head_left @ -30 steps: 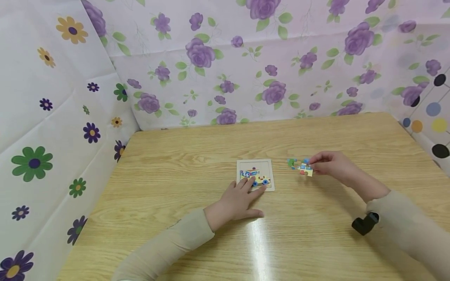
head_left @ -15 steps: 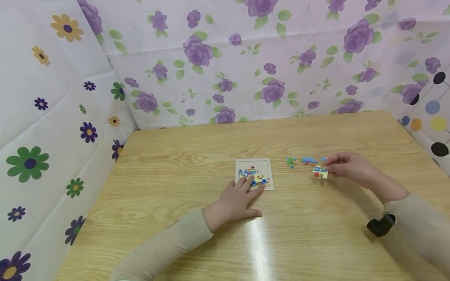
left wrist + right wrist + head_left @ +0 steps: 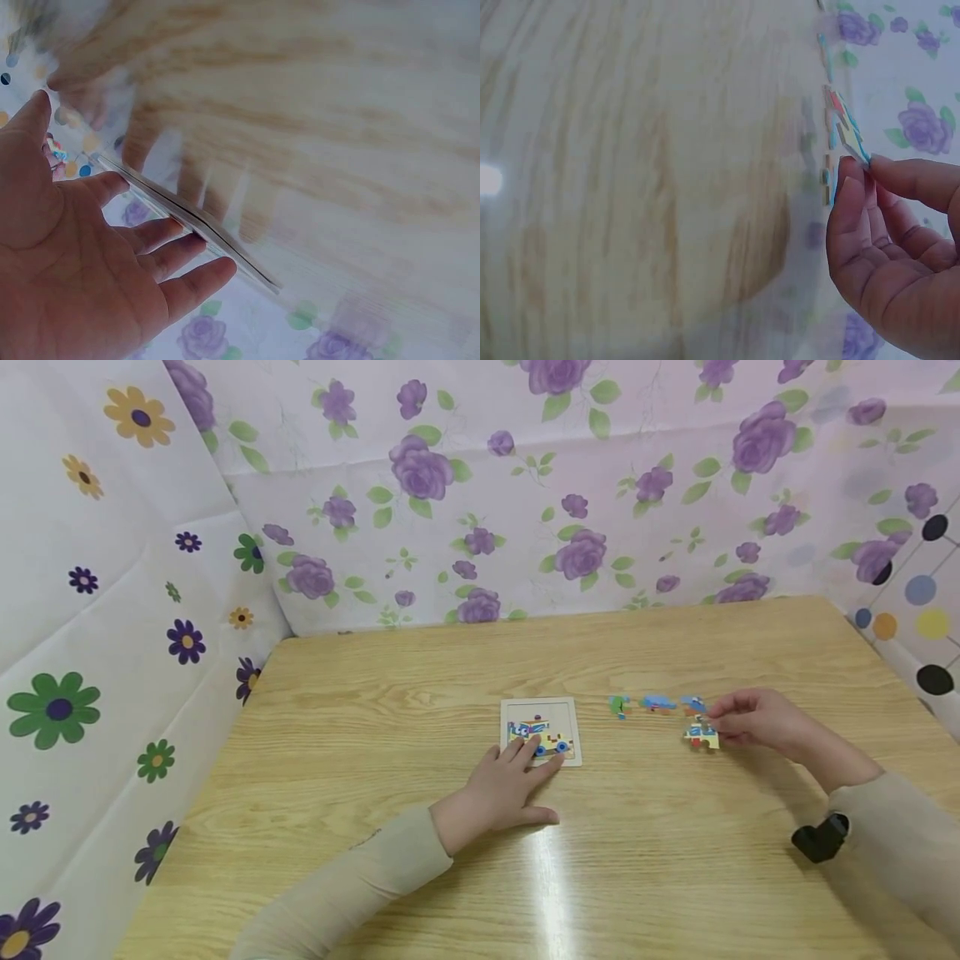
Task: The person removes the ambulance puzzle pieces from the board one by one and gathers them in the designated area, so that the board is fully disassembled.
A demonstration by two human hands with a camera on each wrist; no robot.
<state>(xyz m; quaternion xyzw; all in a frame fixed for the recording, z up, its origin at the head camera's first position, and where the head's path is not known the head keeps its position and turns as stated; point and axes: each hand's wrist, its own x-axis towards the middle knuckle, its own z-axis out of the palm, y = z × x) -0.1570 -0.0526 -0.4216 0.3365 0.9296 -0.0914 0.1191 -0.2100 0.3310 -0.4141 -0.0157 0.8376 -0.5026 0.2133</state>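
A square jigsaw puzzle board with a pale rim lies near the middle of the table, partly filled with a yellow and blue vehicle picture. My left hand rests on its lower part, fingers spread and fairly straight, covering some of the picture. In the left wrist view the board appears edge-on along the fingertips. To the right, my right hand pinches a yellow, blue and red puzzle piece between thumb and fingertips. The right wrist view has this piece tilted at the fingertips.
Loose puzzle pieces lie in a row right of the board: a green one, a blue one and another blue one near the right fingertips. A floral cloth hangs behind the wooden table.
My right hand has moved right with the pinched puzzle piece, away from the board, and the loose pieces show more fully. The left hand stays on the board.
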